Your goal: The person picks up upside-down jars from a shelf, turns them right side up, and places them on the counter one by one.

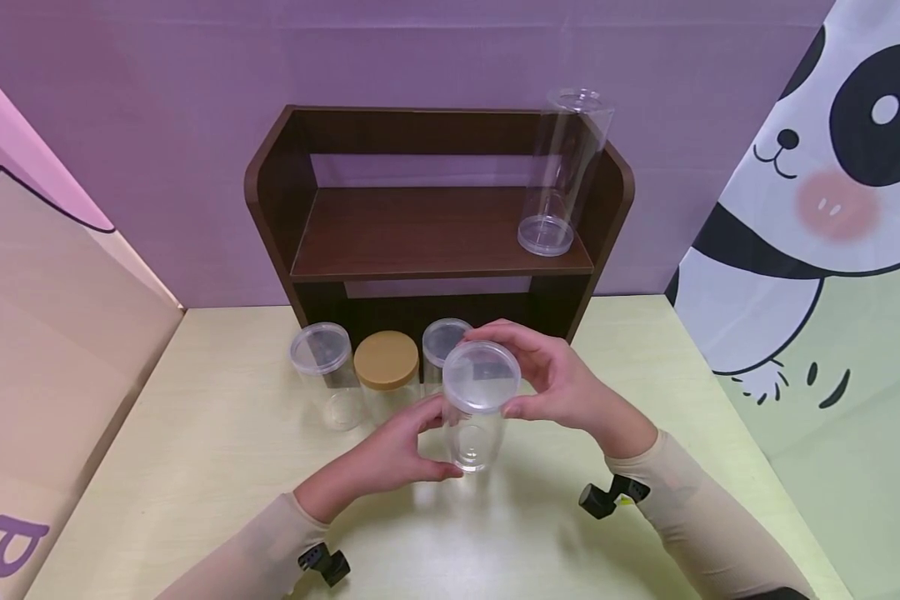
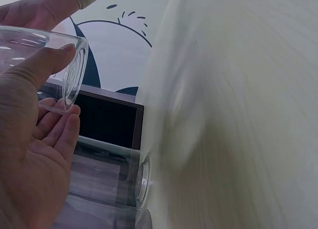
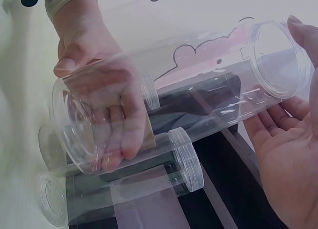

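Both hands hold a tall clear jar with a translucent lid between them, in front of the other jars. My left hand grips it low, thumb and fingers round the base, as the left wrist view shows of the jar's bottom. At the lid end, my right hand grips with thumb and fingers on opposite sides; in the right wrist view the jar body stretches between the two hands. In the left wrist view its bottom is raised off the tabletop.
Behind stand a clear-lidded jar, a tan-lidded jar and another clear-lidded jar, partly hidden. A dark brown shelf stands against the purple backdrop. On its right end is a tall clear jar.
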A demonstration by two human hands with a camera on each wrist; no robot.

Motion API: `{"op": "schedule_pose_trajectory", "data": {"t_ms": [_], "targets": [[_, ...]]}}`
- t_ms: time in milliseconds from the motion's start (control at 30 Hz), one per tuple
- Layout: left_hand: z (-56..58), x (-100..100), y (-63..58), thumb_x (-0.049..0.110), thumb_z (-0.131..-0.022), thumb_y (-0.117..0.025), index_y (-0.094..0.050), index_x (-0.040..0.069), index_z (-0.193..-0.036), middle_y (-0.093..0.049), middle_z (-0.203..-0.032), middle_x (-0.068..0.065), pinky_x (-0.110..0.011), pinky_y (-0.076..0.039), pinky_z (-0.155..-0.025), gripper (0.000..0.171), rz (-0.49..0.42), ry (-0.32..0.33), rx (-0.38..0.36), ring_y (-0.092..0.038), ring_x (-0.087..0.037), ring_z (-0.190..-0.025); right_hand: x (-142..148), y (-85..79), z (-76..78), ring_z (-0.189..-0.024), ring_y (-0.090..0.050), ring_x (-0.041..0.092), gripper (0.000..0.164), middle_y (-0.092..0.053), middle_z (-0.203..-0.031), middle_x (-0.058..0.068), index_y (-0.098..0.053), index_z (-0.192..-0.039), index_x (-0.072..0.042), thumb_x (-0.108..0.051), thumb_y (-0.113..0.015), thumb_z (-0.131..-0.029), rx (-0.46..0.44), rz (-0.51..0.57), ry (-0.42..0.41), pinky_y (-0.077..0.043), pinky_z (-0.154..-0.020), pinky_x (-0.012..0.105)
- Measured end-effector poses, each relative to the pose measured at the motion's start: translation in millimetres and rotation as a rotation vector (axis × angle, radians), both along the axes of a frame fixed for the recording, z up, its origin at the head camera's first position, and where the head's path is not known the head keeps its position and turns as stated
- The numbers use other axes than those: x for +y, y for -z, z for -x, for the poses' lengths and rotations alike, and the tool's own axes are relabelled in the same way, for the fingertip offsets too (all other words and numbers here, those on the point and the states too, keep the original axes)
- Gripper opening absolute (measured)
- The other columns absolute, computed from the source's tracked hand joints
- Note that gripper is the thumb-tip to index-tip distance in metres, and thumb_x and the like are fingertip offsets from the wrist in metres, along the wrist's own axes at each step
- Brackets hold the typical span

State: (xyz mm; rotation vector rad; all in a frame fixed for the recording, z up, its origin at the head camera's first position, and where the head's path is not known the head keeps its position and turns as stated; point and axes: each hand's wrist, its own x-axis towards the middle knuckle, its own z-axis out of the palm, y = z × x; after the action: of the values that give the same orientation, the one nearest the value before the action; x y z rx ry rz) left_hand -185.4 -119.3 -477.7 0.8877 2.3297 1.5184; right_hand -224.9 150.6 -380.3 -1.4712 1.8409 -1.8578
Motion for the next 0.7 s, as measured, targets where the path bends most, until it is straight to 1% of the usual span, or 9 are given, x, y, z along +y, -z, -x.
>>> {"op": "schedule_pose_trajectory", "data": {"t_ms": [133, 367, 500, 600, 700], "targets": [[0.1, 0.1, 0.1, 0.013, -0.085, -0.098, -0.063, 0.019, -0.133, -0.062, -0.14, 0.005, -0.046, -0.048, -0.123, 0.059, 0.0, 0.0, -0.007, -0.058, -0.02, -0.135, 0.0, 0.2, 0.1, -0.136, -0.062, 0.024, 0.083, -0.063, -0.15, 0.002, -0.051, -0.15, 0.013, -0.038, -0.089, -0.097, 0.001, -0.017, 0.006, -0.051, -0.116, 0.041], [1.7, -0.4, 0.6, 0.01, -0.085, -0.097, -0.061, 0.018, -0.149, -0.061, -0.151, 0.006, -0.045, -0.047, -0.123, 0.074, 0.012, 0.006, -0.005, -0.057, -0.02, -0.139, 0.3, 1.6, 0.4, -0.132, -0.065, 0.023, 0.083, -0.063, -0.148, 0.003, -0.051, -0.148, 0.016, -0.038, -0.088, -0.097, 0.017, -0.013, 0.015, -0.054, -0.114, 0.039], [3.0, -1.0, 1.8, 0.009, -0.085, -0.096, -0.059, 0.017, -0.152, -0.06, -0.153, 0.006, -0.044, -0.049, -0.122, 0.077, 0.011, 0.018, -0.016, -0.057, -0.02, -0.14, 1.4, 3.8, 0.9, -0.131, -0.065, 0.023, 0.083, -0.063, -0.147, 0.003, -0.051, -0.148, 0.017, -0.038, -0.088, -0.098, 0.024, -0.002, 0.028, -0.056, -0.111, 0.037], [3.9, -1.7, 4.1, 0.007, -0.085, -0.095, -0.058, 0.015, -0.152, -0.059, -0.153, 0.003, -0.047, -0.052, -0.119, 0.077, 0.0, 0.034, -0.021, -0.056, -0.022, -0.14, 3.5, 6.4, 1.4, -0.131, -0.065, 0.023, 0.083, -0.064, -0.147, 0.002, -0.051, -0.147, 0.017, -0.038, -0.088, -0.098, 0.024, 0.002, 0.051, -0.056, -0.11, 0.036], [4.4, -3.5, 6.8, 0.007, -0.088, -0.094, -0.057, 0.013, -0.153, -0.058, -0.153, -0.003, -0.052, -0.054, -0.116, 0.075, -0.013, 0.05, -0.021, -0.058, -0.027, -0.139, 7.1, 8.9, 2.2, -0.131, -0.064, 0.022, 0.084, -0.064, -0.147, 0.0, -0.051, -0.147, 0.017, -0.04, -0.088, -0.097, 0.022, 0.002, 0.077, -0.057, -0.109, 0.036]]}}
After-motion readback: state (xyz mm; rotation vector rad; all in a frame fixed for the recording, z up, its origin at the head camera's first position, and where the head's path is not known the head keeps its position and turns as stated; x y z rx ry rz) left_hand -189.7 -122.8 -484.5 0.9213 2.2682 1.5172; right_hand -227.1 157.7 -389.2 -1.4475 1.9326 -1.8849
